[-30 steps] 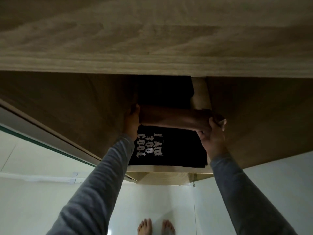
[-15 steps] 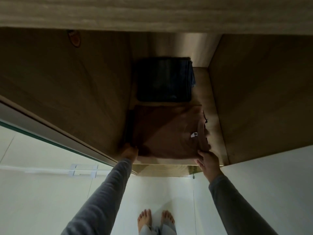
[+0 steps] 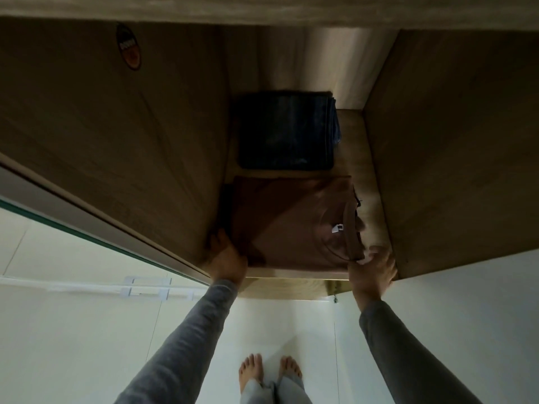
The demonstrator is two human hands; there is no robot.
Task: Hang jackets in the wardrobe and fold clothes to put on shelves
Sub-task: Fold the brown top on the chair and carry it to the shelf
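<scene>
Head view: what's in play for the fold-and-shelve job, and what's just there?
Job:
- folded brown shirt, at the front of the shelf
- left hand at its left corner
- right hand by the collar
- folded dark blue garment behind it

Just there:
- round sticker on the wardrobe's side wall
- white rail
- bare feet

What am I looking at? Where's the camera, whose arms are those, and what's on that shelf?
No robot: one camera worn on a person's head, looking down, so you see their own arms and bare feet. A wardrobe shelf holds a folded brown shirt at the front and a folded dark blue garment behind it. The left hand touches the shirt's front left corner, the right hand, blurred, its front right corner by the collar. The fingers look loose; nothing is lifted.
</scene>
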